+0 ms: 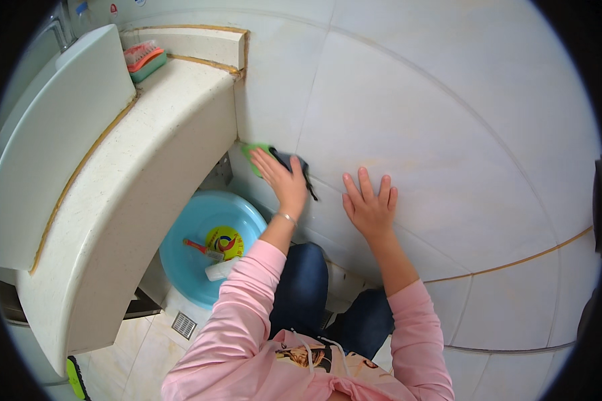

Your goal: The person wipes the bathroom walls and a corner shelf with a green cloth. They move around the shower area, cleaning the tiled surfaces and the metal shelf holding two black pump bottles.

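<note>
Against the white tiled wall (406, 110), my left hand (282, 183) presses a green and dark grey cleaning cloth (292, 161). The cloth lies just right of the counter's inner corner, and a black cord dangles from it. The palm covers part of the cloth, so its full shape is hidden. My right hand (371, 203) rests on the tile farther right, fingers spread, holding nothing. Below my left forearm sits a light blue plastic basin (180, 265). Inside it are a small red-handled brush (195, 245) and a whitish object (220, 269) that I cannot identify.
A curved stone counter (105, 165) with a raised white washbasin (65, 145) runs along the left. On it stands a scrubbing brush (143, 55) over a green holder (149, 68). A floor drain (184, 325) and a green-backed brush (75, 378) are at floor level.
</note>
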Demonstrator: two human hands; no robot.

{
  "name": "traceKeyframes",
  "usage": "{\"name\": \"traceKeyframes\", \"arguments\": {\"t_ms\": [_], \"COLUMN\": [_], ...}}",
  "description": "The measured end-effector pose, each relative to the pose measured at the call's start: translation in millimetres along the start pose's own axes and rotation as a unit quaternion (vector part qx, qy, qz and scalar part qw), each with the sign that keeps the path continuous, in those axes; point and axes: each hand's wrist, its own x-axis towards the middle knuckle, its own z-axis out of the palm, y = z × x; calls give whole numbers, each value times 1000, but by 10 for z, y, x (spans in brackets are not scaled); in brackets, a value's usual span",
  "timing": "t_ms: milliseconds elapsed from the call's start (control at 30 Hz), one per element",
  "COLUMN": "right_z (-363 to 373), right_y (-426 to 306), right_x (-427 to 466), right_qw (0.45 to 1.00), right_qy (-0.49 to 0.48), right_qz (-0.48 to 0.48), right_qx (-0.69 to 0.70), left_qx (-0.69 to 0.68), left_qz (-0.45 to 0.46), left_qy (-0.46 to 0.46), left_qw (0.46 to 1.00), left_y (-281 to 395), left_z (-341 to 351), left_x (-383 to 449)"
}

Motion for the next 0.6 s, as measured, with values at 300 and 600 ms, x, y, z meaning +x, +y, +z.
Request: {"name": "traceKeyframes", "arguments": {"t_ms": [300,600], "right_z": [147,183], "right_y": [-60,-47], "right_x": [-126,-145], "right_qw": [999,999], "right_qy": [-7,2], "right_qz": [-9,-11], "right_qx": [-30,-46], "left_qx": [-38,-42], "left_qz": [-71,-133], "left_qy": [22,7], "left_qw": [996,990], "left_y": [-339,-376], "left_z": [98,394], "left_x": [15,-764]}}
